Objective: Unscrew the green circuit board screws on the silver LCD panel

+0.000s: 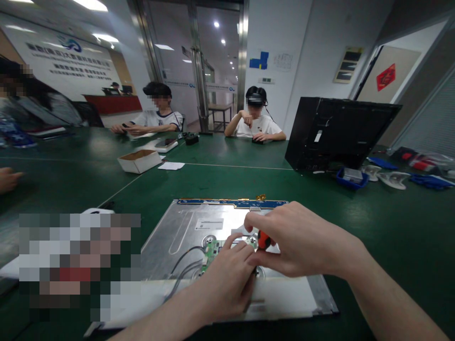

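A flat metal display panel [177, 227] lies on the table in front of me, with a small green circuit board [212, 250] on its middle. My right hand [298, 241] grips a screwdriver [263, 240] by its orange and black handle, over the board's right end. The screwdriver's tip is hidden. My left hand [231, 270] rests over the board, fingers bent and close together beside the right hand; whatever they pinch is out of sight. Dark cables [185, 260] run left from the board. A narrow blue circuit strip [216, 203] lines the panel's far edge.
A large black monitor housing [337, 132] stands at the far right, near a blue tray [351, 179] and blue gloves [430, 181]. An open white box [139, 161] sits on the green table [220, 177] at the left. Several people sit around it. A blurred patch covers the lower left.
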The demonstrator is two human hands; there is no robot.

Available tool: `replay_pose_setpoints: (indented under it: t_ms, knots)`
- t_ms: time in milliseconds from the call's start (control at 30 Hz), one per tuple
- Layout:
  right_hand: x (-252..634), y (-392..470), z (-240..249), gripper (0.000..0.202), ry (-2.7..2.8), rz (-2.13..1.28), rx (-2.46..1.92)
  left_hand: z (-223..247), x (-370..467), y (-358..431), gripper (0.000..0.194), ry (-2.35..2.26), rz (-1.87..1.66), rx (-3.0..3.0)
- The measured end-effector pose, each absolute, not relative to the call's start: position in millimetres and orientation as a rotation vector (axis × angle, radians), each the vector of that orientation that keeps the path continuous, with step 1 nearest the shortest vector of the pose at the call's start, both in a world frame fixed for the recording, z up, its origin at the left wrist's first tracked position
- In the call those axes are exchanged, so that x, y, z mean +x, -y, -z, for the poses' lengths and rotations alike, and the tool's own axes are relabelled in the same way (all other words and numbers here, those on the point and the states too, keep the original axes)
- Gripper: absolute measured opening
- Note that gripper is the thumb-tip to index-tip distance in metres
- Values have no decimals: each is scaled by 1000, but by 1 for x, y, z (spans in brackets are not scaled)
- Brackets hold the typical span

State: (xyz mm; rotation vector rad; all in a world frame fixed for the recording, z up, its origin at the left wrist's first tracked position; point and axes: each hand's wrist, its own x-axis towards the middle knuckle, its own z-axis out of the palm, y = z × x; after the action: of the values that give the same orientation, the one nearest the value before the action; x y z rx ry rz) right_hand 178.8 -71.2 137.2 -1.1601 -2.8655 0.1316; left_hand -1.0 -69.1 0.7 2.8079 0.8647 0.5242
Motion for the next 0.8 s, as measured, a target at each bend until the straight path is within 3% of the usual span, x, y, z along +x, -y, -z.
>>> replay_pose_setpoints:
  t_ms: [100,233,533,800]
  knots:
    - [177,69,-136,24,2854,-92,-1188,-2,-1,69,18,-859,-528,2802]
    - [177,69,-135,9,2854,-43,-1184,-2,-1,70,20,-880,-516,2786]
    - [178,70,-136,23,2861,-121,-1131,-1,-1,69,19,-878,-486,2788]
    - [177,70,-134,13,2848,-50,-1136,4,-2,67,24,-873,-476,2833]
